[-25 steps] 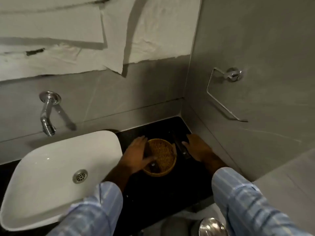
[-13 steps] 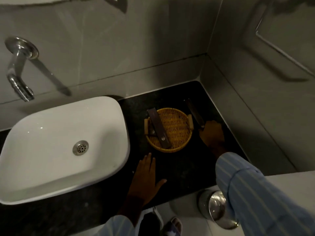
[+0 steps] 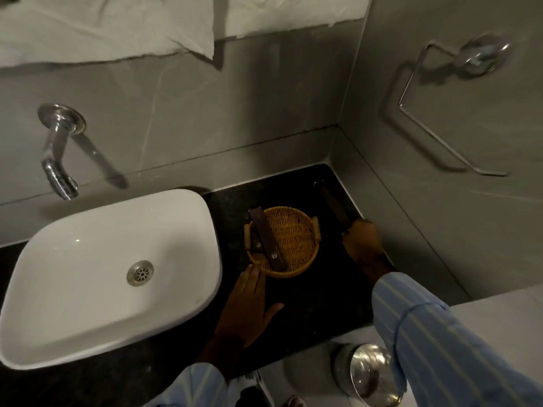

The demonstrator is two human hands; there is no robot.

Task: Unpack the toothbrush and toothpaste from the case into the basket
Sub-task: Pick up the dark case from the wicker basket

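A round wicker basket sits on the black counter right of the sink. A long dark brown box lies slanted across the basket's left side, with a shorter dark item beside it at the left rim. My left hand rests flat on the counter just in front of the basket, fingers apart, fingertips near the rim. My right hand is right of the basket, closed around the near end of a long dark case that lies along the counter toward the back corner.
A white basin fills the counter's left side, under a chrome wall tap. A chrome towel ring hangs on the right wall. A shiny steel bin stands on the floor below the counter edge. Grey walls close the back and right.
One second ago both hands were at the basket. My left hand has drawn back onto the counter, leaving the dark box in the basket. My right hand stays on the case.
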